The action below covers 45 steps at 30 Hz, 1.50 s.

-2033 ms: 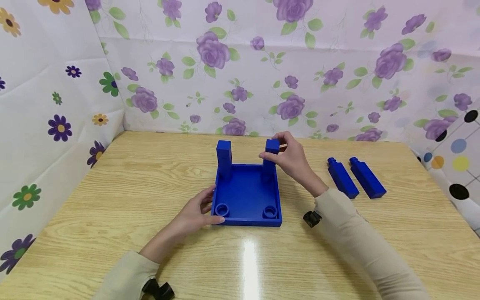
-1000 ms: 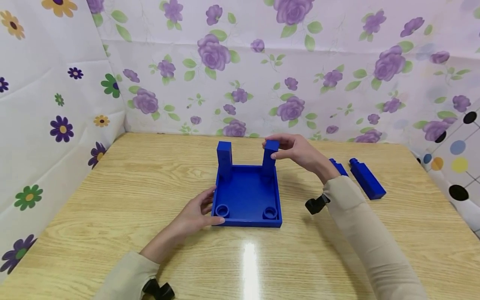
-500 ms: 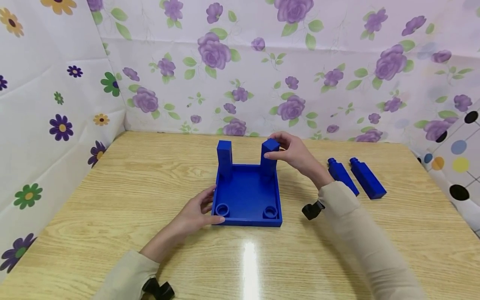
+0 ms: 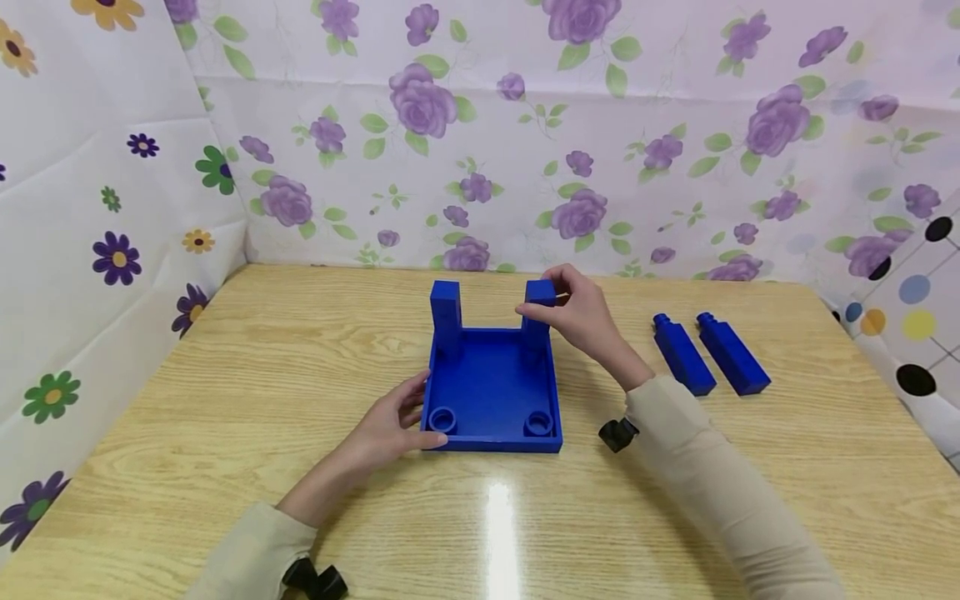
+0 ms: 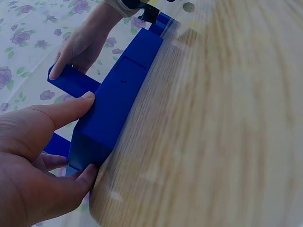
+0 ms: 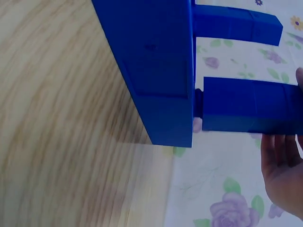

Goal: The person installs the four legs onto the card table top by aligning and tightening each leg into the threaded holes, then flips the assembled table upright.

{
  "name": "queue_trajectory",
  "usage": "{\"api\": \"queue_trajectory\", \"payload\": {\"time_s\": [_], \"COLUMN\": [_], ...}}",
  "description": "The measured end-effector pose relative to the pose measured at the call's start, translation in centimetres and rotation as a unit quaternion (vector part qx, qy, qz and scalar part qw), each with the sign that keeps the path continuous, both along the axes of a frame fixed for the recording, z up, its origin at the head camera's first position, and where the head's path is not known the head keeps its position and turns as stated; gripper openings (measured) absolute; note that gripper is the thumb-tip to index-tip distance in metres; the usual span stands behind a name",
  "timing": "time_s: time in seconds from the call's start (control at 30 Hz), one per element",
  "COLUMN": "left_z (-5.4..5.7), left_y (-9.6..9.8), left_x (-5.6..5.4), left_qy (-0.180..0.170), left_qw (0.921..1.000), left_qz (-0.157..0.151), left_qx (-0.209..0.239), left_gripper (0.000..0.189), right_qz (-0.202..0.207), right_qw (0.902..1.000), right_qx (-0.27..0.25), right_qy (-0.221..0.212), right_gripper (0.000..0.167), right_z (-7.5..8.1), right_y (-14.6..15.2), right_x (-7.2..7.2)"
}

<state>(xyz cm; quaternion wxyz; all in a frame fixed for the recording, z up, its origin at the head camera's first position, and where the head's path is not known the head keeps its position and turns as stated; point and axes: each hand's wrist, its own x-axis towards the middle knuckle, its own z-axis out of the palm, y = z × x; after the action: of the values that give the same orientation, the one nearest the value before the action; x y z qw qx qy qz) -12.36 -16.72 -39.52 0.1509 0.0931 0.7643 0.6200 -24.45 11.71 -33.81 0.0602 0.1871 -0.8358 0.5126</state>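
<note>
A small blue toy tabletop (image 4: 491, 387) lies upside down on the wooden table, rim upward. My left hand (image 4: 384, 429) grips its near left corner, thumb on the front rim and fingers along the left side. At the far right corner, my right hand (image 4: 583, 321) pinches the upper end of a blue table leg (image 6: 251, 105) that stands upright. A short stretch of its narrow threaded end shows between leg and tabletop in the right wrist view. Another leg (image 4: 447, 317) stands in the far left corner. Round sockets (image 4: 442, 420) show at both near corners.
Two loose blue legs with threaded ends, a nearer one (image 4: 684, 357) and an outer one (image 4: 733, 355), lie on the wooden table (image 4: 300, 333) to the right. A flowered cloth (image 4: 330, 192) hangs behind the table's far edge.
The far right leg has turned about its upright axis, from corner-forward half a second ago to flat-face-forward. My right hand released and regripped it earlier. My left hand stays put.
</note>
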Motion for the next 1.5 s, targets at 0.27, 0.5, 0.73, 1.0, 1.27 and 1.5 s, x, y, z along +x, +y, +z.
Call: {"api": "queue_trajectory", "payload": {"time_s": [0.27,0.5,0.73,1.0,1.27,1.5], "left_z": [0.1,0.1,0.1,0.0,-0.2,-0.2], "left_y": [0.0,0.1,0.1,0.1,0.0,0.0], "left_x": [0.0,0.1,0.1,0.0,0.0,0.0], "left_qy": [0.001,0.003,0.004,0.007,0.010,0.008], "left_qw": [1.0000,1.0000,0.9999,0.9999,0.9999,0.9999], "left_qz": [0.001,0.004,0.004,0.005,0.004,0.003], "left_qx": [-0.005,-0.004,-0.009,-0.008,-0.009,-0.009], "left_gripper": [0.090,0.090,0.089,0.089,0.090,0.089], "right_qz": [-0.029,0.012,0.145,0.253,0.246,0.230], "right_qw": [0.9988,0.9981,0.9817,0.9421,0.9402,0.9473], "right_qx": [0.004,0.060,-0.019,-0.099,-0.119,-0.109], "right_qy": [0.040,-0.005,-0.122,-0.196,-0.203,-0.195], "right_gripper": [0.044,0.062,0.063,0.058,0.052,0.051], "right_z": [0.1,1.2,1.7,1.8,1.8,1.6], "right_y": [-0.6,-0.3,1.9,3.5,3.4,3.3], "right_x": [0.6,0.5,-0.9,-2.5,-2.7,-2.7]}}
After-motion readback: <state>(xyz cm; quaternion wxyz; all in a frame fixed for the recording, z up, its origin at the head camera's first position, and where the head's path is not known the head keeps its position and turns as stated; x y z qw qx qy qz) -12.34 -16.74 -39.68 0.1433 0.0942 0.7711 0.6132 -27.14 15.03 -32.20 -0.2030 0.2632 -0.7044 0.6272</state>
